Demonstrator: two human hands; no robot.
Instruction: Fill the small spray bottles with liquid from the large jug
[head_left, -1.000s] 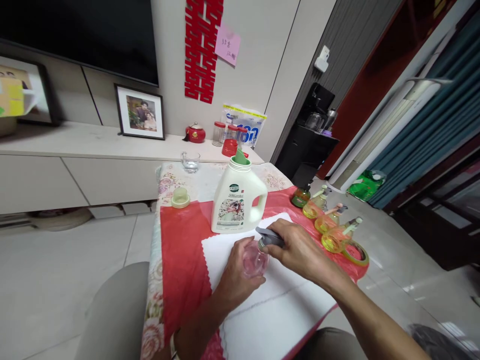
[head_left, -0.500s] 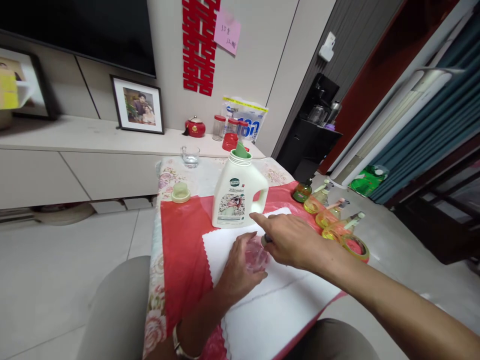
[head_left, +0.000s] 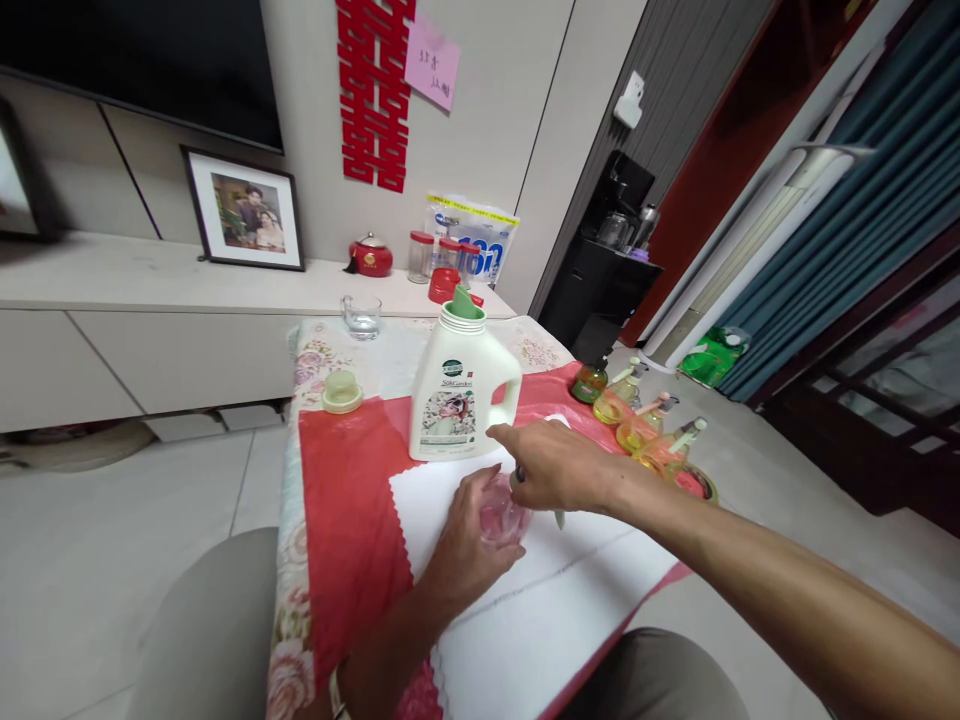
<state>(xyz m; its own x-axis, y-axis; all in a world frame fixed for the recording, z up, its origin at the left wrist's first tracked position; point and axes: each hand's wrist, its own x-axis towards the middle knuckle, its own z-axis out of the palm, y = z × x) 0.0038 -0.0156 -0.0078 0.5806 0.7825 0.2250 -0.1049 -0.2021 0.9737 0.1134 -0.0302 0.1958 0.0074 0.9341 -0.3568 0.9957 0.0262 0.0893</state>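
Note:
My left hand point(head_left: 476, 540) curls around the side of a clear pink bowl point(head_left: 501, 512), which stands on a white sheet with a scalloped edge point(head_left: 540, 590). My right hand point(head_left: 559, 465) is above the bowl's right rim, index finger stretched forward and the other fingers curled. A small pale tip point(head_left: 559, 519) shows below that hand; what the fingers grip is mostly hidden. Behind the bowl stands a white detergent jug point(head_left: 450, 400) with its mouth uncapped and a green spout showing. Its pale green cap point(head_left: 342, 391) lies to the left.
Several pump bottles point(head_left: 619, 395) and a roll of tape point(head_left: 694, 484) line the table's right side. A glass mug point(head_left: 362, 318) stands at the back left. On the cabinet behind are a red pot point(head_left: 370, 257), red-lidded jars point(head_left: 421, 256) and a framed photo point(head_left: 245, 212).
The view has turned slightly right, so everything sits further left. My left hand stays around the bowl. A pale tip now shows under my right hand, which remains over the rim.

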